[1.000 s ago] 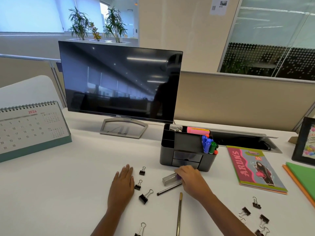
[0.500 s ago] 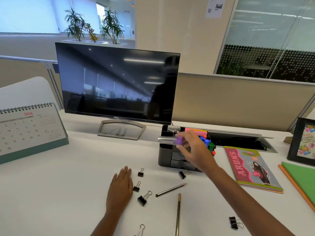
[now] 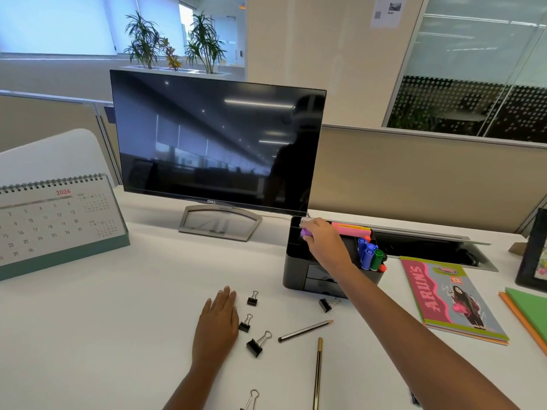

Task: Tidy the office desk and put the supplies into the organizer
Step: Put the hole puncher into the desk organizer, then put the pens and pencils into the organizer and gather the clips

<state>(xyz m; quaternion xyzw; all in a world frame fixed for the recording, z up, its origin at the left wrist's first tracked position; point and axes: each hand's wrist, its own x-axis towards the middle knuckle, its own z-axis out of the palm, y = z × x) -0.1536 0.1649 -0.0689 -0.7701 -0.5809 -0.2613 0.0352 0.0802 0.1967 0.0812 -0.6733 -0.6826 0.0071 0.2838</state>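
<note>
The black desk organizer [image 3: 293,270] stands right of the monitor stand, with blue and green markers [image 3: 369,256] and pink sticky notes [image 3: 351,229] in it. My right hand [image 3: 324,244] reaches over its back left compartment and pinches a small clear case with a purple end [image 3: 305,232], mostly hidden by my fingers. My left hand [image 3: 219,322] lies flat on the desk. Several black binder clips [image 3: 258,343] lie beside it, one more binder clip [image 3: 325,305] sits at the organizer's foot. A grey pencil [image 3: 305,330] and a gold pen [image 3: 318,377] lie in front.
A dark monitor [image 3: 219,143] stands at the back and a desk calendar [image 3: 56,223] at the left. A pink notebook [image 3: 447,294], green and orange folders [image 3: 529,315] and a picture frame [image 3: 532,255] lie at the right. A cable hatch [image 3: 429,247] opens behind the organizer.
My right hand lifted the clear case off the desk and carried it up and back over the organizer's rear left compartment. My left hand stayed flat.
</note>
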